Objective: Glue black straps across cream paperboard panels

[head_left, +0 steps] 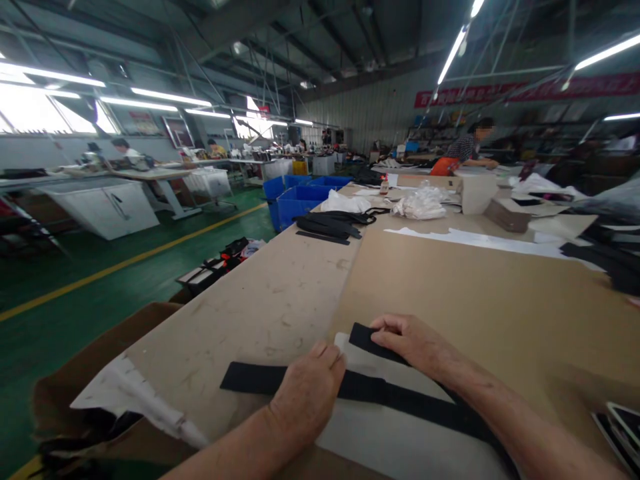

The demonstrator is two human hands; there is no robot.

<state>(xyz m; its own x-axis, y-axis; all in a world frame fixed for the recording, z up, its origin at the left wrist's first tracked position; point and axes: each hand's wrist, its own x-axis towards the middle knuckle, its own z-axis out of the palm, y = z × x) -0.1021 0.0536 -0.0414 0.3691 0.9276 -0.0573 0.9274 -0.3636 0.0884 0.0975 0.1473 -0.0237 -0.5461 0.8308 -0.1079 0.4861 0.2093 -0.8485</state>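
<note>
A black fabric strip (425,405) runs across a pale sheet (370,433), its left end lying on the table beyond the sheet. Over this strip rests my left hand (310,387), closed with its fingers curled under, so what it grips is hidden. A second black strip end (367,339) lies at the sheet's upper edge. My right hand (407,343) pinches it between thumb and fingers. Behind my right forearm, black material curves down toward the lower right, partly hidden.
Brown board (475,287) covers the table's right side. Black strips (325,225) lie in a pile farther back, near clear plastic bags (423,202). Blue bins (300,203) stand left of the table. A co-worker (465,150) is at the far right. A phone-like object (625,423) lies lower right.
</note>
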